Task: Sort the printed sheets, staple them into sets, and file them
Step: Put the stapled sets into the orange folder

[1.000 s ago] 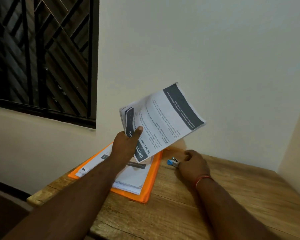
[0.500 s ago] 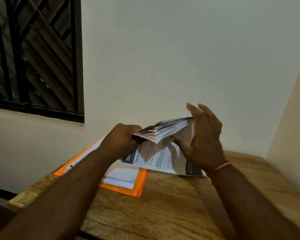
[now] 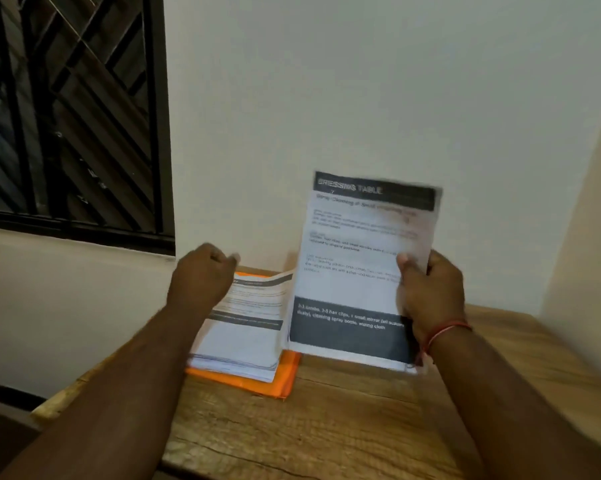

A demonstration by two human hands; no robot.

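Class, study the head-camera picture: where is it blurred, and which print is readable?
Head view: motion blur smears the held sheets, worst at their header and right edge; the white print on the lower dark band is readable. Head view: the left hand is smeared at its fingertips, while the table grain looks sharper.

The table [image 3: 327, 427] looks to me like bare matt wood with rough, open grain and cracks. The raised sheets [image 3: 358, 271] are thin matt paper with dark printed bands, and so is the pile [image 3: 243, 337]. Under it, the folder [image 3: 285, 379] looks like smooth orange plastic. The wall [image 3: 327, 98] is smooth matt paint, and the window bars [image 3: 15, 98] look like dark metal.
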